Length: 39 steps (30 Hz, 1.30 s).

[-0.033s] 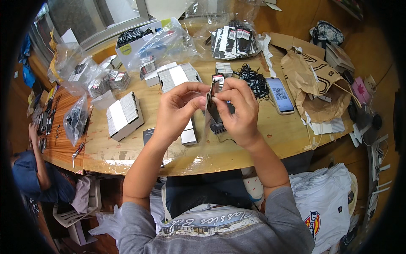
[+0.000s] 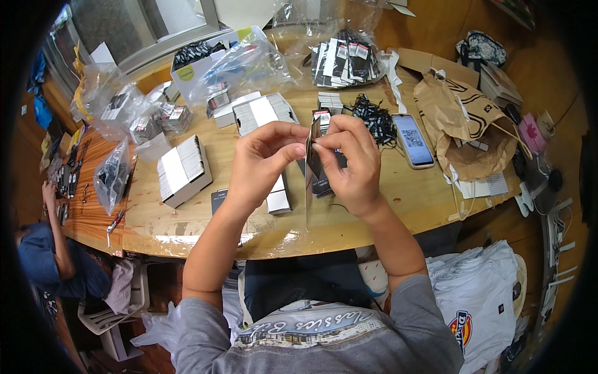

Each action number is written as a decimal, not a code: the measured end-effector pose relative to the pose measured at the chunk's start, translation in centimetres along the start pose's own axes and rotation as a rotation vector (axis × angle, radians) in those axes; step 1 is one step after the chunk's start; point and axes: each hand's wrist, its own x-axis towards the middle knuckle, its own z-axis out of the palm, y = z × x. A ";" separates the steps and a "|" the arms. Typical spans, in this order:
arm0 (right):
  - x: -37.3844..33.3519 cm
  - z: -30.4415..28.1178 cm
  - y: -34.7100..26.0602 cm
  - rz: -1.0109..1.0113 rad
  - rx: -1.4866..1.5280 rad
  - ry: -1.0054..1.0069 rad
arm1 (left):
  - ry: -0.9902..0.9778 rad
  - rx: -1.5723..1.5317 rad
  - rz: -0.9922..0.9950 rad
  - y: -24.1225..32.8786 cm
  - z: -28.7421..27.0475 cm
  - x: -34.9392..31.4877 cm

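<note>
At the centre of the frame you hold a narrow dark card tag (image 2: 311, 163) upright and edge-on to the camera, raised above the wooden table (image 2: 398, 206). Your left hand (image 2: 265, 161) pinches its left face between thumb and fingers; your right hand (image 2: 350, 165) closes on its upper edge from the other side, fingertips nearly meeting the left thumb. Both hands are clamped on the one tag, close together. A thin thread seems to hang from the tag's lower end (too fine to be sure).

Just beneath your hands lie a small stack of dark tags (image 2: 324, 184) and a short row of white cards (image 2: 278, 198). Right of centre sit a tangle of black strings (image 2: 374, 118) and a phone (image 2: 413, 139) with its screen lit; further right, a crumpled brown paper bag (image 2: 464, 124). Left of centre stands an open box of white cards (image 2: 182, 169), with clear plastic bags (image 2: 243, 62) toward the upper left.

The risk I see: the grip is only fingertip-deep on a thin edge, so a twist could bend the tag or let it slip onto the stack below and scatter it. The loose thread could also snag on your fingers.
</note>
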 end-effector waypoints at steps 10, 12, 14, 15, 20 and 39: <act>0.2 -0.6 0.1 0.130 0.142 -0.122 | -0.012 0.198 0.088 -0.5 -0.1 -0.1; 0.2 -1.3 -0.1 0.357 0.312 -0.274 | -0.015 0.252 0.171 -0.1 -0.1 -0.3; 0.0 -1.9 0.0 0.542 0.478 -0.399 | -0.019 0.263 0.247 0.7 -0.6 -0.3; -0.1 -2.3 0.1 0.614 0.558 -0.448 | -0.022 0.248 0.281 1.1 -1.1 -0.2; -0.4 -3.7 1.0 0.891 0.984 -0.423 | -0.027 -0.236 0.158 3.0 -2.0 -0.4; 1.1 -4.5 -2.2 0.712 0.805 -0.166 | -0.084 0.145 0.045 2.7 1.9 -1.5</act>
